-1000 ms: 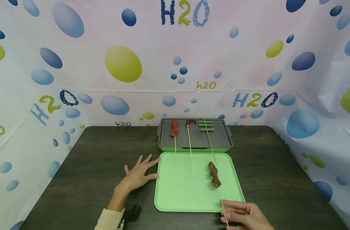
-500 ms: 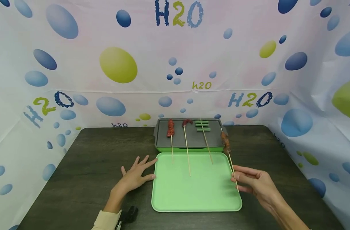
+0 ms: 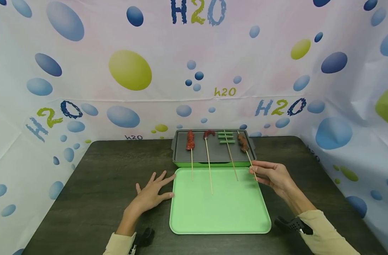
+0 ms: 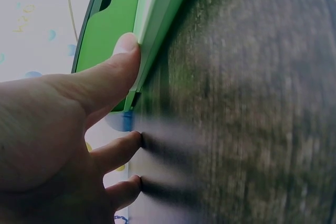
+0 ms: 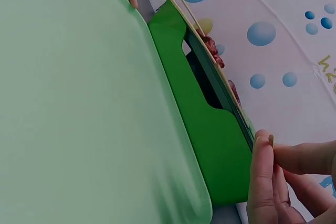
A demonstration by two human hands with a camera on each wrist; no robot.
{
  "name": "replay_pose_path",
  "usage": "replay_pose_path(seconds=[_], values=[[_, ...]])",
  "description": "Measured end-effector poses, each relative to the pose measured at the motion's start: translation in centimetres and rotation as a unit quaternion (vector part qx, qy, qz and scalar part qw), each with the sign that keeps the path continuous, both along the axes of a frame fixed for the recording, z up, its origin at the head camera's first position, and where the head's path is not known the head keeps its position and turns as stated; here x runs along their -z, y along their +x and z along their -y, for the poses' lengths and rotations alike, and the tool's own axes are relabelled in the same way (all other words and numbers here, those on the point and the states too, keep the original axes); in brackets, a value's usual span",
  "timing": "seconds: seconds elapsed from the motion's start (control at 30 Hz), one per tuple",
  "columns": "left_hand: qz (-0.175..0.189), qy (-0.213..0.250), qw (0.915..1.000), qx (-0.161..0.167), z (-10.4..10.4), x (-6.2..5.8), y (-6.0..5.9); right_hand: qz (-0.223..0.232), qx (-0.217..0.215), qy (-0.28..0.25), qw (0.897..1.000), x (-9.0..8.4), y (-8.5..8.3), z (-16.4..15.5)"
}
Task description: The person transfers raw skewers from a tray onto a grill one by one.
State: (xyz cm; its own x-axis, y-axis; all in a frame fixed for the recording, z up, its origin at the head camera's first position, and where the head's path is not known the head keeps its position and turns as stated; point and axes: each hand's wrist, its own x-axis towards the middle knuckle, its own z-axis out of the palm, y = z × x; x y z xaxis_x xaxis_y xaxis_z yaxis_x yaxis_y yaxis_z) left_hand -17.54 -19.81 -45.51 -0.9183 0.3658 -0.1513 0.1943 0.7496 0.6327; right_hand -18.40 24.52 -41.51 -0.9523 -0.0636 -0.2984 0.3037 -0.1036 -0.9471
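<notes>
In the head view my right hand (image 3: 271, 176) pinches the stick of a brown meat skewer (image 3: 243, 142), whose meat end lies over the right side of the grey grill plate (image 3: 200, 156). The stick's end pokes out between thumb and fingers (image 5: 262, 182) in the right wrist view. My left hand (image 3: 150, 194) is spread on the table, thumb and forefinger at the left edge of the light green tray (image 3: 219, 205). Left of the meat skewer, a green vegetable skewer (image 3: 226, 142), a curled dark red skewer (image 3: 209, 133) and a red meat skewer (image 3: 190, 141) lie on the plate, sticks overhanging the tray.
The grill's bright green base (image 5: 220, 150) stands right behind the tray on a dark wooden table (image 3: 117, 166). A white curtain (image 3: 168, 46) with blue and green ovals hangs behind and along both sides. Dark wrist straps (image 3: 292, 224) sit at the sleeves.
My right hand has carried the brown meat skewer from over the tray's front right, out along its right edge, then forward and left onto the grill plate. The left hand stays at the tray.
</notes>
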Motion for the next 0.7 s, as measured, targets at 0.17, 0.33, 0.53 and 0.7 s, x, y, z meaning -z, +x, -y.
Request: replay_pose_path(seconds=[0.17, 0.33, 0.53, 0.7], values=[[0.005, -0.010, 0.9999, 0.000, -0.1, -0.2, 0.2, 0.008, -0.009, -0.014, 1.000, 0.2, -0.4, 0.0], [0.006, -0.005, 1.0000, -0.002, -0.2, -0.1, 0.3, -0.003, -0.026, 0.001, 1.000, 0.4, -0.3, 0.0], [0.008, -0.002, 0.9999, 0.011, 0.2, -0.1, -0.1, -0.039, -0.035, 0.046, 0.998, 1.1, 0.5, 0.1], [0.014, 0.000, 0.9997, 0.019, 0.9, -0.1, -0.9, -0.098, -0.023, 0.105, 0.989, 2.1, 1.2, -0.1]])
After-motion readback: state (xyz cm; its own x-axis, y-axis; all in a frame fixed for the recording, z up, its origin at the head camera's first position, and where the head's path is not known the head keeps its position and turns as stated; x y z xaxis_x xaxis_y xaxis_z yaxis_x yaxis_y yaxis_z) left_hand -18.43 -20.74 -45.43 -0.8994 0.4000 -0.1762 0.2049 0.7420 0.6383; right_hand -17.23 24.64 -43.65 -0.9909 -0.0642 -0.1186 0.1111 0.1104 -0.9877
